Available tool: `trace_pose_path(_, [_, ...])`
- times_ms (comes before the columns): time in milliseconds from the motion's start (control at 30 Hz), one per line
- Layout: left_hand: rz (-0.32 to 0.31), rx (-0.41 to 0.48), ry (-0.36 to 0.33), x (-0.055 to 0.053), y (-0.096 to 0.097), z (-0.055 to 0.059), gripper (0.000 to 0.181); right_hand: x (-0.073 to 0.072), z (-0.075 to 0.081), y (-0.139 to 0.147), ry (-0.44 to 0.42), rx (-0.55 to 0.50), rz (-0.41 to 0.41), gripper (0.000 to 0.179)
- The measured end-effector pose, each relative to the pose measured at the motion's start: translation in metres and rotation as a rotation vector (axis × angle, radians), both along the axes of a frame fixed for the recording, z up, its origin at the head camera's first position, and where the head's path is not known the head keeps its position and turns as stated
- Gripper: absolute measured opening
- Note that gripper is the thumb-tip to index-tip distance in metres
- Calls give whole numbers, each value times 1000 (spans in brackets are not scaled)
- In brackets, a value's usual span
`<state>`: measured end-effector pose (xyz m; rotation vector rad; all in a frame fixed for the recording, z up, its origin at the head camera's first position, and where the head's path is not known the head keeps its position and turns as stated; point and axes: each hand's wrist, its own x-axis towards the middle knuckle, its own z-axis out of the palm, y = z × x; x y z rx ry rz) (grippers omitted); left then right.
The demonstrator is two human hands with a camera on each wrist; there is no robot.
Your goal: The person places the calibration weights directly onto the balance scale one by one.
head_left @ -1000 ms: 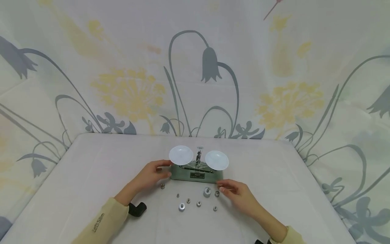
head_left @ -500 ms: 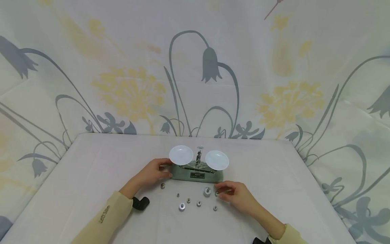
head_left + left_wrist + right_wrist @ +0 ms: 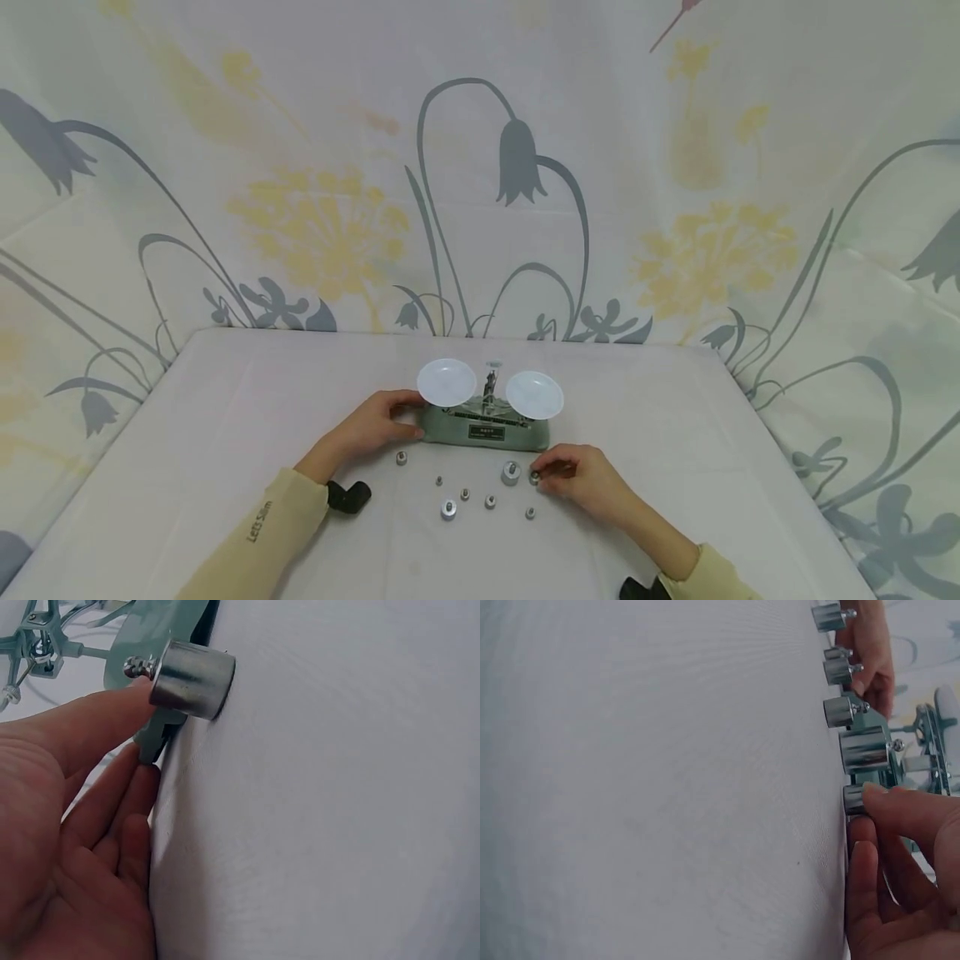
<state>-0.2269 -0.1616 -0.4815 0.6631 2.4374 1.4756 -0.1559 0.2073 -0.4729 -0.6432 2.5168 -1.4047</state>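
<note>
A green balance scale (image 3: 450, 427) with two white pans (image 3: 446, 383) stands mid-table. My left hand (image 3: 377, 422) holds its left end, thumb at the front and fingers behind. In the left wrist view a shiny metal weight (image 3: 195, 679) with a knob stands before the base, overlapped by my thumb. At the scale's right front corner, my right hand (image 3: 587, 479) pinches a small cylindrical weight (image 3: 853, 799) between thumb and fingers. That weight appears upright, close over the cloth, beside the largest weight (image 3: 511, 473).
Several more metal weights lie spread in front of the scale, among them a medium one (image 3: 448, 509) and a small one (image 3: 530, 513). A white cloth (image 3: 247, 400) covers the table. Behind it hangs a flower-print curtain (image 3: 465, 208). Black wrist cameras (image 3: 349, 497) sit at my sleeves.
My right hand has come off the scale's corner and lowered its fingers onto the small weight, now pinching it. My left hand has shifted slightly at the scale's left end.
</note>
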Motion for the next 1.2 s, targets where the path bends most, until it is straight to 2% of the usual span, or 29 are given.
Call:
trace_pose_path(367, [-2, -8, -19, 1, -1, -1, 55, 0, -2, -1, 14, 8, 8, 17])
trace_pose_path(633, [1, 6, -23, 2, 1, 1, 56, 0, 0, -5, 13, 30, -15, 19])
trace_pose_path(900, [3, 14, -17, 3, 2, 1, 56, 6, 12, -13, 27, 53, -35, 16])
trace_pose_path(1200, [1, 20, -29, 4, 2, 3, 55, 0, 0, -6, 62, 26, -12, 17])
